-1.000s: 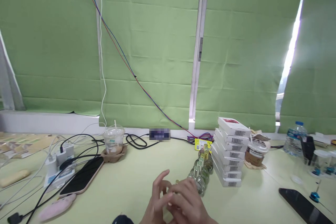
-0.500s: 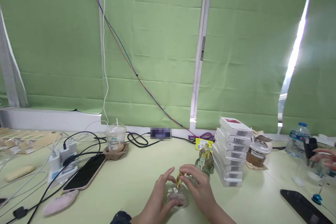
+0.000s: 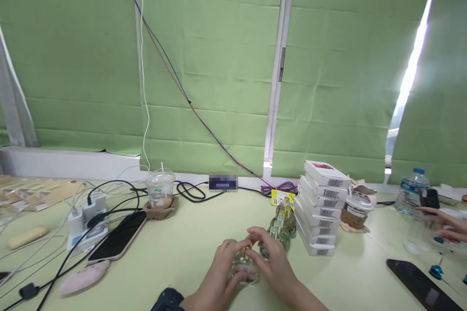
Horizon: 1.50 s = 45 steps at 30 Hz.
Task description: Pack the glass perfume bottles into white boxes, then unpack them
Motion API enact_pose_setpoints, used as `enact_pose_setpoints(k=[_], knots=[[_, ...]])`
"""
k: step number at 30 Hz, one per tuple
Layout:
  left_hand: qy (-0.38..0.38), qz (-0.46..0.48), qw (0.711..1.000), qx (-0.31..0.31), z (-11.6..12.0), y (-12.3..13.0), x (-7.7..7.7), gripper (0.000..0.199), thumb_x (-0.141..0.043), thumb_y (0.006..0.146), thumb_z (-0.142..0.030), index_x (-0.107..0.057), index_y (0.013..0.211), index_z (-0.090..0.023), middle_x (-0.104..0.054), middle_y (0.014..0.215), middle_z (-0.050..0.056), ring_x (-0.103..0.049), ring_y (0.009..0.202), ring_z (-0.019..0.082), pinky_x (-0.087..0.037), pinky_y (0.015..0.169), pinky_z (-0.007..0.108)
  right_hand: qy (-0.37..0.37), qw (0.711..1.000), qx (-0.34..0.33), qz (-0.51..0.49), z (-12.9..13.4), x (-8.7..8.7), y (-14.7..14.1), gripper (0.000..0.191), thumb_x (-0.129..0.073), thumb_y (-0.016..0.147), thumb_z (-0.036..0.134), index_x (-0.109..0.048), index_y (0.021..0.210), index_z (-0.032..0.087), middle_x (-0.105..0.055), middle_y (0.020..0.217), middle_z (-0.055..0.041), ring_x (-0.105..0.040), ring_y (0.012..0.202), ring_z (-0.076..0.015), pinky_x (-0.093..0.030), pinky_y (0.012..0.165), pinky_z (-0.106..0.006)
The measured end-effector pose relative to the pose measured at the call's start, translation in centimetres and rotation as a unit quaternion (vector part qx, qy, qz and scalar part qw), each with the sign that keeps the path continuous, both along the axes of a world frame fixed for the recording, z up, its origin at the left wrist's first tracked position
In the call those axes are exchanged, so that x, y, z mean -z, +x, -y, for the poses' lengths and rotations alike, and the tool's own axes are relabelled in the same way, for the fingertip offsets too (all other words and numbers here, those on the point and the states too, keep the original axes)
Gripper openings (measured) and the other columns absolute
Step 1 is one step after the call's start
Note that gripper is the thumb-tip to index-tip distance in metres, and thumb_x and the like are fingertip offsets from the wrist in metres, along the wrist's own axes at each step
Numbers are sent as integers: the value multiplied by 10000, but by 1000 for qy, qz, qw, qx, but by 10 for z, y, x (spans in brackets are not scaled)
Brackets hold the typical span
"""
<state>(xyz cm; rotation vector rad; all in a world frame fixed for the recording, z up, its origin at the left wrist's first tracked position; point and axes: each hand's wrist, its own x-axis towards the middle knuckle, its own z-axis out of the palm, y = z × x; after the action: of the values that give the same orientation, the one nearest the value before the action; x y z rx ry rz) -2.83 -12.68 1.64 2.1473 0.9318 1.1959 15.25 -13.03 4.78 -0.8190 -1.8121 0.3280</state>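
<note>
A small round clear glass bottle (image 3: 249, 277) with a gold top (image 3: 247, 252) stands on the table near its front edge. My left hand (image 3: 223, 269) is closed around the bottle's left side, the thumb low on the glass and a finger up beside the gold top. From the right, my right hand (image 3: 273, 263) pinches the gold top between thumb and fingertips. Just behind it, a row of similar glass bottles (image 3: 280, 229) with pale necks is partly covered by my right hand. What the held bottle contains is hard to make out.
A stack of white boxes (image 3: 323, 214) rises right of the bottle row. Cups stand at left (image 3: 161, 194) and right (image 3: 356, 210). Phones lie at left (image 3: 118, 235) and right (image 3: 425, 284). Cables and a power strip (image 3: 87, 233) spread leftward. Another person's hand (image 3: 447, 223) is at far right.
The gold top sits lower between my fingers and is more covered. My left fingers have moved up against it. At far right, the other person's hand has stretched out leftward.
</note>
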Motion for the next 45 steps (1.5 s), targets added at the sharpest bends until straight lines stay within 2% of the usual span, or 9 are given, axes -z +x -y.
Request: enact_pose_setpoints(k=[6, 18, 26, 31, 34, 36, 40, 45], knots=[[1, -1, 1000, 7, 3, 2, -4, 542, -599, 792, -56, -529, 1259, -322, -597, 1226, 47, -516, 1130, 253, -402, 999, 414, -3, 1000, -6, 4, 1, 0, 0, 316, -576, 825, 123, -554, 1125, 222, -711, 938, -27, -672, 856, -172, -521, 751, -266], [3, 17, 1000, 0, 0, 1, 2, 452, -608, 799, -95, -569, 1207, -288, -612, 1183, 69, -535, 1114, 273, -423, 974, 453, -28, 999, -7, 33, 2, -4, 0, 271, -555, 816, 137, -567, 1081, 195, -706, 905, -41, -661, 831, -184, -527, 754, -296], [5, 26, 1000, 2, 0, 3, 7, 480, -597, 796, -72, -552, 1219, -296, -615, 1204, 64, -537, 1128, 269, -421, 980, 440, -42, 998, -13, 45, 3, -6, 0, 250, -553, 818, 136, -574, 1061, 192, -700, 928, -45, -653, 839, -185, -519, 765, -296], [-26, 31, 999, -9, -3, -1, 10, 565, -618, 784, -83, -474, 1288, -294, -601, 1202, 61, -536, 1135, 254, -387, 1010, 434, -15, 998, -23, 62, 3, -6, 0, 246, -510, 837, 120, -565, 1065, 192, -680, 942, -51, -638, 839, -183, -516, 756, -300], [-64, 27, 997, -38, -6, -4, 9, 637, -683, 706, -69, -451, 1266, -264, -604, 1087, 42, -558, 1012, 234, -420, 933, 395, 25, 996, -2, 84, 3, -6, 2, 309, -499, 835, 104, -534, 1131, 185, -668, 947, -63, -636, 850, -195, -517, 763, -316], [-82, 22, 995, -52, -8, -3, 9, 567, -685, 678, -61, -484, 1179, -236, -588, 1009, 22, -551, 886, 200, -442, 832, 342, 44, 993, 18, 106, 3, -8, 4, 311, -503, 828, 90, -539, 1121, 188, -665, 921, -61, -635, 840, -201, -516, 746, -316], [-122, -8, 992, -31, -11, 3, 8, 366, -631, 676, -39, -499, 974, -205, -520, 838, -32, -485, 699, 138, -400, 648, 251, 47, 985, 52, 159, 6, -14, 7, 309, -529, 790, 49, -581, 1053, 202, -682, 909, -58, -636, 817, -214, -507, 721, -317], [-130, -24, 991, 4, -17, 12, 7, 325, -613, 677, -35, -451, 900, -208, -484, 783, -51, -452, 667, 122, -356, 616, 231, 33, 979, 73, 190, 7, -22, 10, 368, -536, 744, 2, -602, 1043, 208, -702, 982, -59, -644, 898, -241, -487, 827, -380]])
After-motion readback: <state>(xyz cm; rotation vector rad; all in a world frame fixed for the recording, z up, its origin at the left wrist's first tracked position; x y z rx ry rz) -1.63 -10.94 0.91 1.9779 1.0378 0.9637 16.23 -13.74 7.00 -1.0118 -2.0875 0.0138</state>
